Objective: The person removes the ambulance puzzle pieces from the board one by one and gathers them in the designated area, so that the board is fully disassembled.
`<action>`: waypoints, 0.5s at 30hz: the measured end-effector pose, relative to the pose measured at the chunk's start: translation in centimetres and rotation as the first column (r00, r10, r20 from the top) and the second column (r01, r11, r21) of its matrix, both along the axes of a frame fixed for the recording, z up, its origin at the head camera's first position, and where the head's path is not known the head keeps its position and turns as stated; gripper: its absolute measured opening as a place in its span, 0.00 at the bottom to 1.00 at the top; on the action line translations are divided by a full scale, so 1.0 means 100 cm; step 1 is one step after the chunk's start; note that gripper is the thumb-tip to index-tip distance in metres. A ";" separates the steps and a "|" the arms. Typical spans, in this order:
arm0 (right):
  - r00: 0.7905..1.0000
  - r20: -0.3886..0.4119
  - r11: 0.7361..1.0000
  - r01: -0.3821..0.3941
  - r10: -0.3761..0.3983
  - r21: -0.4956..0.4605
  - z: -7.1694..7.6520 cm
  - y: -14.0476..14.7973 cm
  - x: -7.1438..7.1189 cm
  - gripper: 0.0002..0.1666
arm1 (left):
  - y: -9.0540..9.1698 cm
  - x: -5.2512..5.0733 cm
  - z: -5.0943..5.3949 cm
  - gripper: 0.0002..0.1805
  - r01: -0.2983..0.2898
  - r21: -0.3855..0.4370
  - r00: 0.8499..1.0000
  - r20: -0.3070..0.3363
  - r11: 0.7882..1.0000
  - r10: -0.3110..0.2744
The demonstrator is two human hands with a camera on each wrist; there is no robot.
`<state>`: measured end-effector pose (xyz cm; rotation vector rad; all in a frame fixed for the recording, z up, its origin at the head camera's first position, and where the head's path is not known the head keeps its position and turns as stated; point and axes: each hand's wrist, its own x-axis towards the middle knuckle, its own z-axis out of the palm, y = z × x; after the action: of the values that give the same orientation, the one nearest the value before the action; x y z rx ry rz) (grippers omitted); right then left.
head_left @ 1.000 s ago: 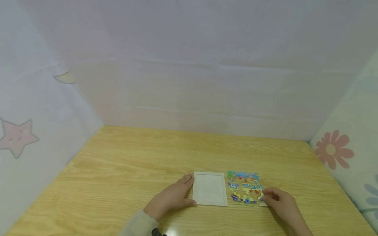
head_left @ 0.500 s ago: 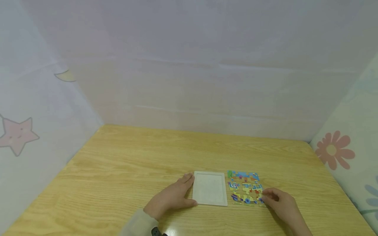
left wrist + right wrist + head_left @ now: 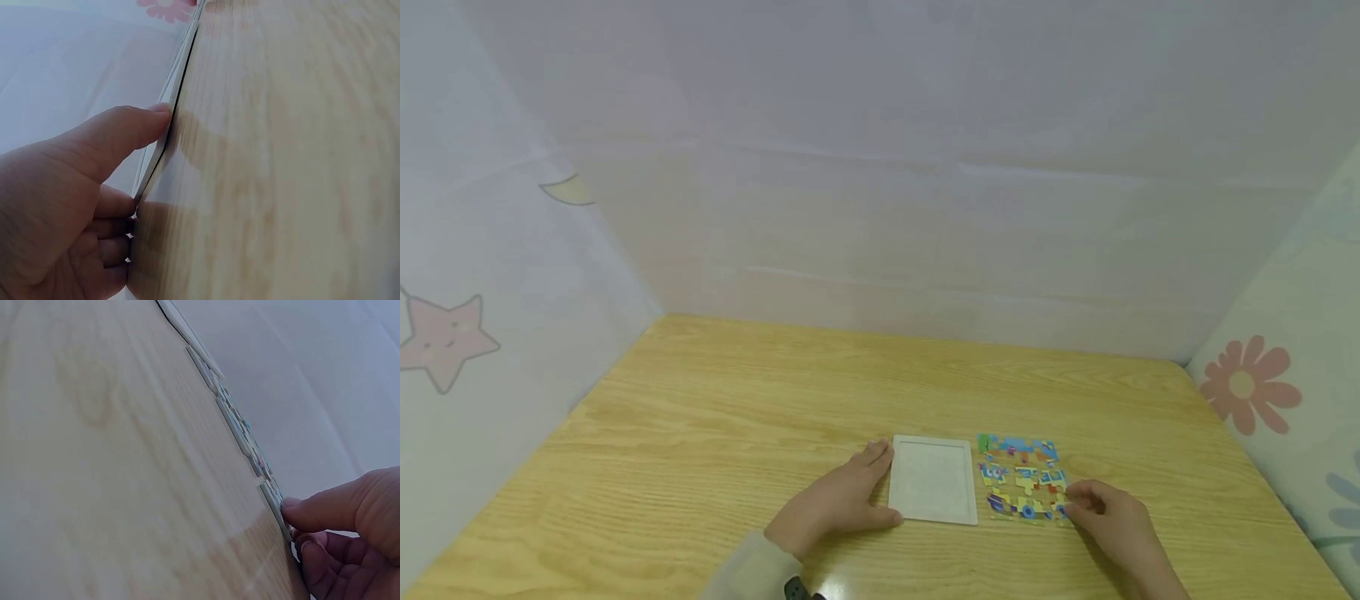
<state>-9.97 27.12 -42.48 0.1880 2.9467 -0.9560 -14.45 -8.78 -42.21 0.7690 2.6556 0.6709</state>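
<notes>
My left hand (image 3: pixel 842 500) rests at the left side of a square white puzzle tray (image 3: pixel 933 481), fingers along its edge and thumb at its near left corner. In the left wrist view the thumb (image 3: pixel 119 134) touches the tray's edge (image 3: pixel 181 75). Right of the tray lies a group of colourful jigsaw pieces (image 3: pixel 1026 483), spread in rows with small gaps. My right hand (image 3: pixel 1112 521) pinches the jigsaw piece (image 3: pixel 1060 510) at the group's near right corner, partly hidden by the fingertips. The right wrist view shows the thumb (image 3: pixel 325 509) against that piece's edge.
Everything lies flat on a wood-grain table (image 3: pixel 760 400). Pale cloth walls (image 3: pixel 880 208) stand behind it and on both sides, printed with a pink star (image 3: pixel 447 342) and a red flower (image 3: pixel 1247 383).
The near right jigsaw piece has shifted slightly left, closer to its neighbours, with my right hand at it. My left hand and the tray have stayed where they were.
</notes>
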 end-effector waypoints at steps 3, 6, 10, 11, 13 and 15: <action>1.000 0.001 1.000 0.007 -0.007 0.012 0.000 0.000 0.001 0.10 | 0.000 0.000 -0.001 0.50 0.001 0.003 1.000 0.007 1.000 -0.001; 1.000 0.007 1.000 0.016 -0.016 0.004 0.001 -0.001 0.001 0.11 | -0.001 -0.002 -0.002 0.50 -0.005 0.024 1.000 0.027 1.000 0.004; 1.000 0.010 0.999 0.024 -0.023 -0.029 0.010 -0.006 -0.002 0.15 | -0.005 -0.005 -0.005 0.51 -0.032 0.052 0.998 0.060 0.998 0.029; 1.000 0.003 0.999 0.024 -0.024 -0.035 0.013 -0.008 -0.003 0.15 | -0.007 -0.006 -0.005 0.51 -0.044 0.059 0.997 0.069 0.997 0.039; 1.000 -0.020 0.999 0.016 -0.017 -0.041 0.023 -0.014 -0.005 0.16 | -0.009 -0.006 -0.004 0.50 -0.061 0.075 0.996 0.075 0.995 0.055; 0.998 -0.063 0.999 0.001 -0.004 -0.050 0.032 -0.022 -0.007 0.17 | -0.010 -0.006 0.000 0.48 -0.069 0.099 0.996 0.059 0.993 0.064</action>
<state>-10.64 24.95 -39.26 0.1625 2.9760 -1.0537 -15.06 -9.80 -42.17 0.6797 2.6238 0.8367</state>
